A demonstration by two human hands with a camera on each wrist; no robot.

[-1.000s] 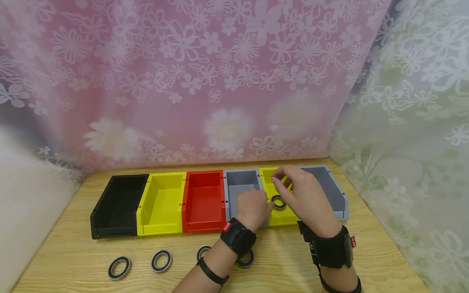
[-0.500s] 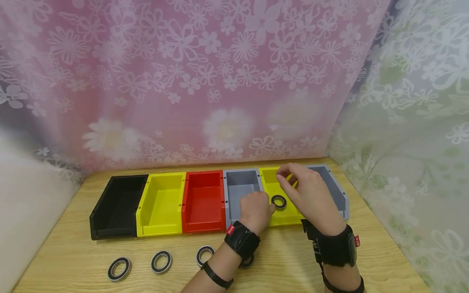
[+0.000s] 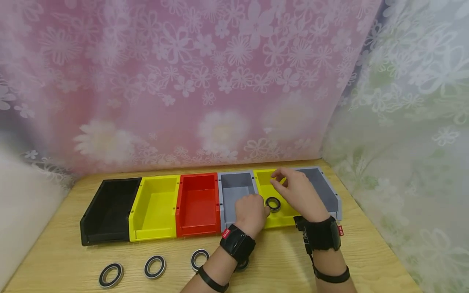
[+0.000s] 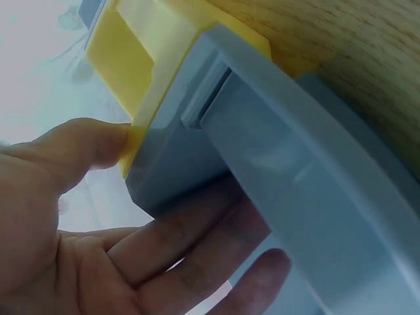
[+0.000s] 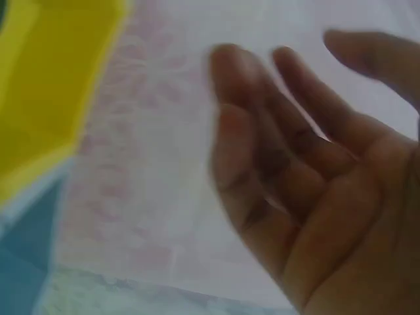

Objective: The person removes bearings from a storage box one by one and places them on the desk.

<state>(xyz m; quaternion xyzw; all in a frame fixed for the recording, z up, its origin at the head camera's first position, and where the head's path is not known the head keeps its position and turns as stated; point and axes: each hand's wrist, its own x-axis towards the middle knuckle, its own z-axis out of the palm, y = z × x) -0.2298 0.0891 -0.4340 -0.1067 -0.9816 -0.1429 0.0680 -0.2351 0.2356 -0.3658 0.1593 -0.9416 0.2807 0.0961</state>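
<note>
Little has moved: left hand (image 3: 250, 213) pinches yellow bin (image 3: 282, 222), loose right hand (image 3: 302, 193) hovers above; bearing (image 3: 274, 198) inside seems placed, inviting withdrawal.

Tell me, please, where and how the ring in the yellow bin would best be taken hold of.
Pinch the ring across its outer rim, probably with the right hand from above and slightly right: it appears to lie flat, the yellow bin is open on top, and the left hand is close on the ring's left.
</note>
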